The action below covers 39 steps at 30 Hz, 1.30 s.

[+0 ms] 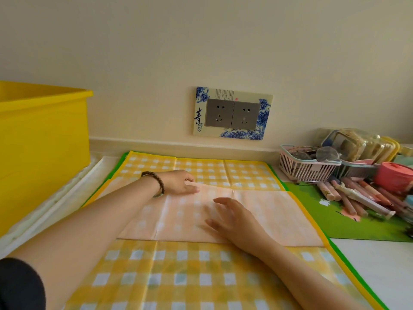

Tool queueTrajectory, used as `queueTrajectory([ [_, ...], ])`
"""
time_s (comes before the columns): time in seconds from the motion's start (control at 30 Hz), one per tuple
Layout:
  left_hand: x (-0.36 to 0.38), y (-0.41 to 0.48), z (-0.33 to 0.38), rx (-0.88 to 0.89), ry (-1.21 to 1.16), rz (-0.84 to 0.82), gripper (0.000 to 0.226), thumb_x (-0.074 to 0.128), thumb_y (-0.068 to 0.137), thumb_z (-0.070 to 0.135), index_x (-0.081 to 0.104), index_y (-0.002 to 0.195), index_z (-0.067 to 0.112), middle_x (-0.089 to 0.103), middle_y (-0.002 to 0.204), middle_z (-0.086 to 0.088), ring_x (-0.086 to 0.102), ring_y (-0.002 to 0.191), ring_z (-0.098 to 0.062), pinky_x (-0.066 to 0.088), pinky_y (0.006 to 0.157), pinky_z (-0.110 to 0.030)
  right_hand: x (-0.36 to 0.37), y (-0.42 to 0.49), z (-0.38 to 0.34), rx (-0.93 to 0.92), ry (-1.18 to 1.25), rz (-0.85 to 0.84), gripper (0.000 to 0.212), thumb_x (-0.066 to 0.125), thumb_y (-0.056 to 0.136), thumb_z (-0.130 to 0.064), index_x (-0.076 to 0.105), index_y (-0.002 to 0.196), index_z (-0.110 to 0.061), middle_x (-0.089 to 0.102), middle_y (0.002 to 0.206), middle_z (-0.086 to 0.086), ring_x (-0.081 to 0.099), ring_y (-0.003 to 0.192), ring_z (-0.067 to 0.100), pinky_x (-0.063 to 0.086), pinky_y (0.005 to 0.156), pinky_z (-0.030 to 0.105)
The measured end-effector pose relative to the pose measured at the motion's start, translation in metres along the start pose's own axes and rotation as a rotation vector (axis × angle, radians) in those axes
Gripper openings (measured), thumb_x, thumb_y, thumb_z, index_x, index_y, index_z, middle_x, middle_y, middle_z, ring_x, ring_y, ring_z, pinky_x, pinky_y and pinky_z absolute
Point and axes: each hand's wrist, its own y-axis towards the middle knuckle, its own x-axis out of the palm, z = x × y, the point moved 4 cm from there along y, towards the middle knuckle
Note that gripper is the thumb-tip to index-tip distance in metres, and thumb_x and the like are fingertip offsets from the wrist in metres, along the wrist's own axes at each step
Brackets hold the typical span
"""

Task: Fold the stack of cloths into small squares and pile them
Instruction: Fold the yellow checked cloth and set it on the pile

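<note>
While pinching the far edge of the pale folded band of the cloth [201,276] with the left hand [178,182], fingertips together, pressing flat on that band with the right hand [234,218], fingers spread. Lies spread over the middle of the tabletop [380,265], near edge to back edge. Bin [44,142] at left edge, basket [306,168] and pens [357,198] at right edge.

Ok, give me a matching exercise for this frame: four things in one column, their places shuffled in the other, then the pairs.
Things:
1. yellow bin
2. pink basket
3. left hand
4. right hand

Places:
a. flat on the pale folded flap
b. left of the checked cloth
c. at the flap's far edge
d. right of the checked cloth

Pairs: 1-b, 2-d, 3-c, 4-a.
</note>
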Motion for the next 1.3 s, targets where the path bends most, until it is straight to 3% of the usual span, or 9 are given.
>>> queueTrajectory([
  [0.23, -0.015, -0.043, -0.005, 0.095, -0.129, 0.145, 0.027, 0.045, 0.097, 0.032, 0.052, 0.079, 0.014, 0.046, 0.072, 0.001, 0.041, 0.066, -0.013, 0.033, 0.051, -0.019, -0.012, -0.001, -0.001, -0.075, 0.031, 0.119, 0.042, 0.063, 0.084, -0.043, 0.054, 0.123, -0.031, 0.052, 0.127, -0.014, 0.048, 0.117, 0.005, 0.031, 0.088, 0.012],
  [0.43, -0.012, -0.083, -0.021, -0.164, -0.29, 0.348, 0.03, 0.039, 0.1, 0.022, 0.036, 0.071, 0.019, 0.034, 0.064, 0.004, 0.033, 0.056, -0.01, 0.024, 0.049, -0.024, -0.015, -0.007, -0.006, -0.142, 0.029, 0.13, 0.038, 0.057, 0.089, -0.041, 0.055, 0.125, -0.028, 0.05, 0.13, -0.015, 0.05, 0.117, 0.006, 0.035, 0.088, 0.013],
  [0.5, -0.003, -0.092, -0.019, -0.247, -0.407, 0.39, 0.019, 0.035, 0.101, 0.023, 0.044, 0.086, 0.016, 0.037, 0.068, 0.001, 0.034, 0.056, -0.012, 0.025, 0.047, -0.025, -0.012, -0.008, -0.009, -0.154, 0.024, 0.109, 0.04, 0.054, 0.089, -0.045, 0.054, 0.127, -0.031, 0.047, 0.135, -0.015, 0.048, 0.121, 0.005, 0.037, 0.093, 0.016],
  [0.63, 0.021, -0.1, 0.0, -0.344, -0.58, 0.445, 0.039, 0.03, 0.102, 0.021, 0.039, 0.136, 0.004, 0.051, 0.118, -0.014, 0.051, 0.089, -0.022, 0.039, 0.068, -0.028, -0.005, -0.012, -0.017, -0.166, -0.088, -0.006, 0.049, 0.045, 0.09, -0.053, 0.044, 0.136, -0.036, 0.034, 0.148, -0.013, 0.033, 0.136, 0.009, 0.027, 0.112, 0.031],
  [0.83, 0.055, -0.097, 0.027, -0.432, -0.777, 0.49, 0.042, 0.025, 0.103, 0.023, 0.032, 0.138, 0.0, 0.038, 0.142, -0.019, 0.042, 0.126, -0.031, 0.036, 0.085, -0.027, 0.002, -0.013, -0.011, -0.094, -0.297, -0.175, 0.057, 0.029, 0.091, -0.062, 0.023, 0.145, -0.042, 0.016, 0.156, -0.011, 0.01, 0.145, 0.014, 0.006, 0.118, 0.033],
  [0.9, 0.057, -0.098, 0.025, -0.428, -0.758, 0.424, 0.041, 0.034, 0.101, 0.022, 0.037, 0.135, -0.002, 0.047, 0.133, -0.018, 0.049, 0.117, -0.029, 0.035, 0.079, -0.025, 0.007, -0.014, -0.006, -0.09, -0.364, -0.208, 0.059, 0.026, 0.09, -0.065, 0.019, 0.146, -0.044, 0.013, 0.157, -0.011, 0.006, 0.146, 0.013, 0.003, 0.118, 0.034],
  [1.0, 0.051, -0.106, 0.015, -0.343, -0.78, 0.322, 0.029, 0.052, 0.095, 0.019, 0.052, 0.115, -0.002, 0.063, 0.094, -0.01, 0.061, 0.076, -0.019, 0.046, 0.057, -0.023, 0.011, -0.015, -0.003, -0.092, -0.421, -0.229, 0.061, 0.025, 0.09, -0.066, 0.015, 0.146, -0.043, 0.009, 0.158, -0.011, 0.002, 0.146, 0.014, 0.0, 0.119, 0.035],
  [1.07, 0.046, -0.115, 0.007, -0.303, -0.827, 0.321, 0.039, 0.061, 0.09, 0.017, 0.044, 0.122, 0.004, 0.061, 0.106, -0.009, 0.063, 0.082, -0.019, 0.049, 0.05, -0.021, 0.012, -0.015, -0.003, -0.095, -0.432, -0.229, 0.062, 0.024, 0.09, -0.067, 0.015, 0.146, -0.044, 0.008, 0.158, -0.011, 0.001, 0.146, 0.015, 0.0, 0.119, 0.036],
  [1.3, 0.042, -0.159, 0.015, 0.075, -0.188, 0.424, 0.051, 0.067, 0.081, 0.041, 0.043, 0.126, 0.032, 0.039, 0.119, 0.015, 0.05, 0.092, 0.001, 0.046, 0.081, -0.02, -0.009, -0.024, 0.001, -0.195, -0.197, -0.16, 0.047, 0.039, 0.097, -0.042, 0.033, 0.143, -0.034, 0.023, 0.154, -0.01, 0.022, 0.142, 0.012, 0.016, 0.115, 0.028],
])
